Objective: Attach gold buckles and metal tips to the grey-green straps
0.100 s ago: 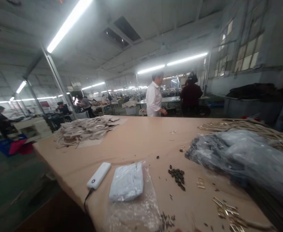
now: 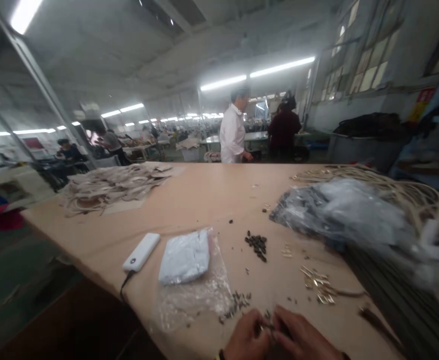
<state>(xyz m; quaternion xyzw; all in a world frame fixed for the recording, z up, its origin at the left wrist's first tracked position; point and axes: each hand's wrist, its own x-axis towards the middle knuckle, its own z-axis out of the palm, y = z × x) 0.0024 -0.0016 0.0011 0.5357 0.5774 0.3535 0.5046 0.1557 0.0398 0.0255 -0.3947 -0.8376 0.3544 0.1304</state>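
Factory hall with strip lights runs far back, and a person in a white shirt (image 2: 232,132) stands beyond the far edge of the long tan desk (image 2: 204,200). What is new since a moment ago: the view has tipped down, and both hands, out of frame before, now sit at 6 o'clock on the near edge. I see the left hand (image 2: 247,335) and the right hand (image 2: 302,337) brought together, fingertips touching. Each grip is pinched on a small dark piece (image 2: 268,320) held between them, just above the desk. Blur keeps me from telling which hand bears most of it. So the handling now happens at the fingertips, not on the desk surface.

From the hands, a loose scatter of dark bits (image 2: 236,302) lies at 11 o'clock, touching the edge of a clear plastic bag (image 2: 193,300). A tighter dark pile (image 2: 257,245) lies at 12 o'clock, well apart. Gold clips (image 2: 319,287) lie at 1 o'clock. A white power bank (image 2: 141,252) rests at 10 o'clock, beside a white packet (image 2: 185,257) on the bag.
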